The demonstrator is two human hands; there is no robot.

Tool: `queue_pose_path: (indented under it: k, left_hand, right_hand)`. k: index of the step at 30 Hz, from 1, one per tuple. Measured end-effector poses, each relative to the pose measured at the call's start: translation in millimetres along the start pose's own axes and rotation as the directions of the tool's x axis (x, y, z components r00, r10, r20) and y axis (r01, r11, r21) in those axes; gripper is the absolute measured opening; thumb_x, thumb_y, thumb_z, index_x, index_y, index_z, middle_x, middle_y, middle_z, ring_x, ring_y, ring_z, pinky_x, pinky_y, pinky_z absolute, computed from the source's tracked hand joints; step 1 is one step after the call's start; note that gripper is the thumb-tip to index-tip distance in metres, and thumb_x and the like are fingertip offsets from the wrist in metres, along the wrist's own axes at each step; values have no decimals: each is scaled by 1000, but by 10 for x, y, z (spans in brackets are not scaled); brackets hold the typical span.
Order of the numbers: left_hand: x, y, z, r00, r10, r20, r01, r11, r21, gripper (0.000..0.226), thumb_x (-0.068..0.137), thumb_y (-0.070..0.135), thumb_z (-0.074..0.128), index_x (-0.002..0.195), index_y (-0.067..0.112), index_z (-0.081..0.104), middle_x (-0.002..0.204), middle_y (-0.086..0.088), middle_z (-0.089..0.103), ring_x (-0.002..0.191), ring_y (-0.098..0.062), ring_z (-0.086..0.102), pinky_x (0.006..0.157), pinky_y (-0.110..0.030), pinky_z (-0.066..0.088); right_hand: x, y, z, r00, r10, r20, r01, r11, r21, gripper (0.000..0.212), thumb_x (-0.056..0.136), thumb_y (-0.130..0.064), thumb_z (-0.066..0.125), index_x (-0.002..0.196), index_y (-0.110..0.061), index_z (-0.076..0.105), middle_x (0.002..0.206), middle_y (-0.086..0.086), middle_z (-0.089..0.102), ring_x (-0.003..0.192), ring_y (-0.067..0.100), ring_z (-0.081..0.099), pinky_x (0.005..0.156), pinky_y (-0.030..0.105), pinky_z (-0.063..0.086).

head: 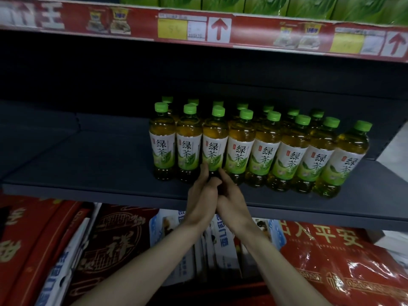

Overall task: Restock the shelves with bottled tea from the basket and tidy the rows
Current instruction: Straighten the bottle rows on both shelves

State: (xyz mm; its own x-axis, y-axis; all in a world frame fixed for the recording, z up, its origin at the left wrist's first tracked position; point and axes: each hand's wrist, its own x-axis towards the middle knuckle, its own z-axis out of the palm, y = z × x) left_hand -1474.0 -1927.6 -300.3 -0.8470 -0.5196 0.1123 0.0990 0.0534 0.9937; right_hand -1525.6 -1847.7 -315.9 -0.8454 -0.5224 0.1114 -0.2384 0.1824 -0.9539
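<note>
Several green tea bottles with green caps stand in two rows on a dark grey shelf (92, 164), filling its right half. My left hand (202, 193) and my right hand (227, 195) meet at the base of the third bottle from the left (214, 146) in the front row. Fingers of both hands curl round its lower part from either side. The bottle stands upright, in line with its neighbours. The basket is out of view.
The shelf's left half is bare. Above runs a red price strip (198, 29) with green cartons on top. Below the shelf lie red gift boxes (33, 250), blue-and-white cartons (220, 244) and a shiny red bag (344, 272).
</note>
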Motion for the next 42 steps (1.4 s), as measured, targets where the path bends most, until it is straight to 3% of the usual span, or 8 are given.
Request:
queue_pose_path:
  k: [5,8,11,15,17,21,33,42]
  left_hand:
    - [-25,15,-164,978,113,-177,-124,991,-54,44,97,11,47,128,28,74,122,16,74,120,-1,65,103,-29,52]
    - [58,41,-408,841,230,-490,-256,967,15,31,96,11,50,112,17,76,109,6,76,107,-10,69,101,-43,56]
    - [203,24,-684,732,249,-634,-254,963,85,34,101,9,51,128,24,63,127,5,61,120,-13,60,107,-38,49]
    - [331,-99,-924,909,34,-416,22,992,128,65,104,24,56,163,31,30,163,3,37,148,-17,38,122,-38,32]
    - [371,-120,-980,932,47,-359,33,976,214,65,102,20,58,162,29,33,154,6,47,140,-15,45,112,-31,37]
    - [420,-95,-1009,943,95,-319,17,943,332,51,102,10,61,148,28,50,120,13,61,114,-9,56,92,-22,40]
    - [422,-118,-1058,960,139,-244,-26,910,414,51,106,12,58,153,25,43,114,17,58,105,-4,55,84,-13,39]
    - [-208,583,-844,858,309,-410,-215,941,261,40,97,8,64,133,25,63,129,6,65,120,-13,60,109,-44,50]
  right_hand:
    - [-91,-46,75,993,13,-117,-5,998,70,60,94,-19,64,150,-36,51,131,-19,68,123,-2,62,109,33,52]
    - [-108,-122,198,999,-19,-39,22,997,79,68,93,-6,63,154,-33,48,139,-21,62,130,-6,56,117,30,44]
    - [-34,-181,347,997,5,71,-9,998,60,79,87,-15,65,157,-39,39,145,-26,57,136,-6,50,121,34,38]
    - [41,-271,440,997,14,70,-17,999,33,78,90,-18,68,157,-44,38,145,-27,55,136,-4,48,121,33,37]
    - [54,-292,463,998,7,63,-9,999,33,77,91,-17,68,157,-43,38,146,-25,54,136,-3,47,122,33,36]
    - [69,-279,509,998,11,59,-11,1000,5,80,90,-18,68,157,-46,35,147,-20,55,137,1,48,122,35,37]
    - [24,-297,525,998,29,58,-28,999,-16,85,91,-15,67,160,-45,29,151,-18,53,139,3,47,120,30,37]
    - [-433,-1064,152,988,-145,61,150,986,-74,33,96,-10,64,126,-21,70,117,-11,73,113,5,66,100,21,53]
